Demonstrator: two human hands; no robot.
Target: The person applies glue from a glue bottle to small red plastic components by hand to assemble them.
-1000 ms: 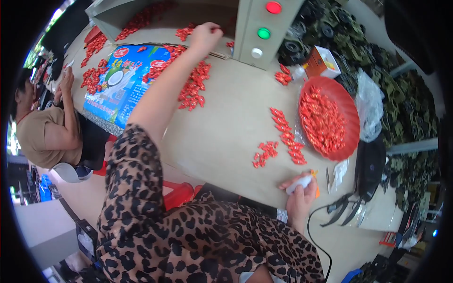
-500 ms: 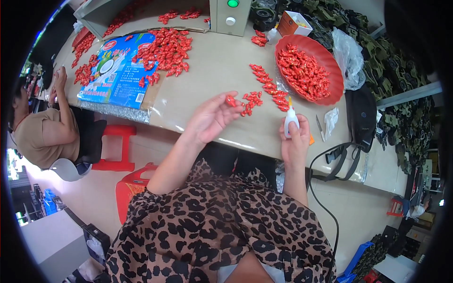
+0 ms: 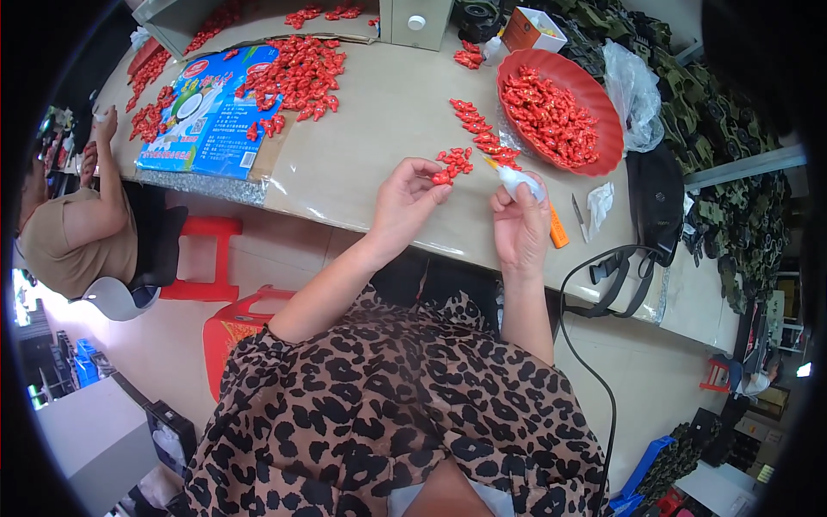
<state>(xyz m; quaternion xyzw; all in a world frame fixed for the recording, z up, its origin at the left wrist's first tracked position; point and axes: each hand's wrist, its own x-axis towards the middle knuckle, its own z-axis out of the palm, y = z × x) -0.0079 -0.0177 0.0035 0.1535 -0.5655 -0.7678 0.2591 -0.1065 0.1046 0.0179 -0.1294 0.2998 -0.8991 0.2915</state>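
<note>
Left of the red tray [image 3: 614,129], a red piece [image 3: 442,178] appears pinched in the left hand's [image 3: 403,208] fingertips. The right hand [image 3: 522,231], curled around the white bottle [image 3: 519,182], now tips it leftward from upright, bringing its nozzle [image 3: 491,162] nearer that piece.

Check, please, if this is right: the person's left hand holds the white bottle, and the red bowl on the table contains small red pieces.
No: in the head view, the right hand holds the white bottle, not the left hand. The red bowl on the table contains small red pieces.
</note>
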